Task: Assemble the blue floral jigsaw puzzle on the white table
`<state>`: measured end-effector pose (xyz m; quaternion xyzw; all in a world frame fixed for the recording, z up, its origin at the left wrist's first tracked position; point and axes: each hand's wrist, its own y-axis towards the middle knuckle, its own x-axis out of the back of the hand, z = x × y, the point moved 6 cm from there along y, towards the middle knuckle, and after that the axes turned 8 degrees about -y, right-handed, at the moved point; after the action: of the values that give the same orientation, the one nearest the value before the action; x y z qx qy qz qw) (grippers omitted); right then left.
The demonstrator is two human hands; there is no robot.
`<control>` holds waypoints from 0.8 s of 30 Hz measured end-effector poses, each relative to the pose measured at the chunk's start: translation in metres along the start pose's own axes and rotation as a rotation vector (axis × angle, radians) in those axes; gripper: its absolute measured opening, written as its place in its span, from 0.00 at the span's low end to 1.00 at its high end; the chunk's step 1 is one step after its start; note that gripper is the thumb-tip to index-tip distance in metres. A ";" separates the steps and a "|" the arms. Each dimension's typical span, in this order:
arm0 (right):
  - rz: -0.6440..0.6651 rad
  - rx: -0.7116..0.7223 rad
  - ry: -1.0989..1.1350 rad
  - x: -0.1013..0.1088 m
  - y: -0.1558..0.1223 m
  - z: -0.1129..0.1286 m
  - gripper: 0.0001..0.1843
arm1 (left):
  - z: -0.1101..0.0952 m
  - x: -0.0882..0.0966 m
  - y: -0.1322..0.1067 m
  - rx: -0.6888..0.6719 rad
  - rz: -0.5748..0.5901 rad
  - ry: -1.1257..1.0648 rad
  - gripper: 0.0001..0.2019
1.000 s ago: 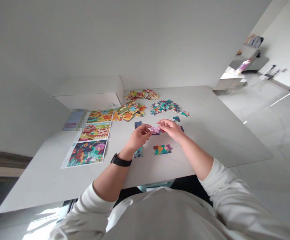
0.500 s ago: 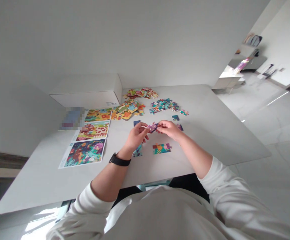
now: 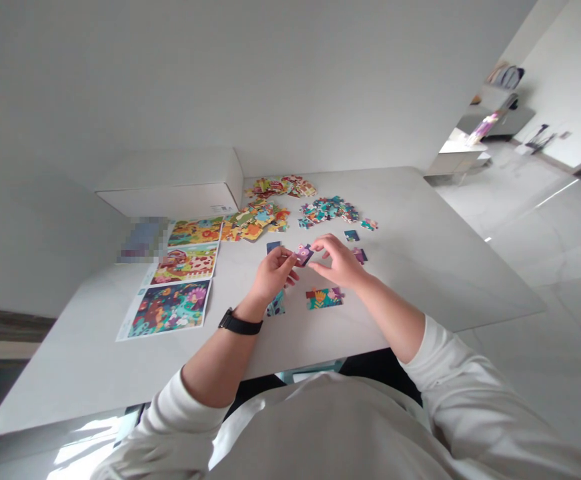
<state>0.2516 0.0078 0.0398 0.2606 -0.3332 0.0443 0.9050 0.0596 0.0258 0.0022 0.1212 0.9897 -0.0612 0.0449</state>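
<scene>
A purple puzzle piece is pinched in my left hand, above the middle of the table. Close to its right side is my right hand, with thumb and fingers apart and nothing between them. Below the hands lies a joined strip of puzzle pieces in teal, orange and pink. A teal piece is partly covered by my left hand, and a dark blue piece sits just behind it. Right of my right hand are a purple piece and a dark teal piece.
Three printed pictures lie at the left, by a blurred object and a white box. Behind my hands are heaps of teal pieces, orange pieces and red-yellow pieces. A wall borders the table's back.
My right hand has let go of the purple puzzle piece and opened slightly to the right. The piece stays in my left hand, turned somewhat.
</scene>
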 end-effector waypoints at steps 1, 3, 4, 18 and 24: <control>0.006 0.055 -0.047 0.001 -0.001 0.006 0.17 | 0.000 -0.001 0.000 0.004 0.003 -0.012 0.29; 0.010 0.113 -0.120 0.000 -0.002 0.014 0.18 | 0.000 -0.003 -0.001 0.005 0.018 -0.034 0.30; 0.007 0.125 -0.148 0.000 -0.002 0.015 0.19 | -0.001 -0.005 -0.002 0.001 0.026 -0.041 0.30; 0.054 0.064 -0.176 0.004 0.002 -0.001 0.22 | -0.004 -0.017 -0.006 -0.088 0.135 0.030 0.32; 0.040 -0.171 -0.148 0.068 0.001 -0.063 0.28 | -0.008 -0.014 -0.007 -0.113 0.160 0.077 0.31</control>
<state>0.3408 0.0344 0.0424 0.1782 -0.4069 0.0142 0.8958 0.0706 0.0166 0.0127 0.1995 0.9797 0.0032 0.0183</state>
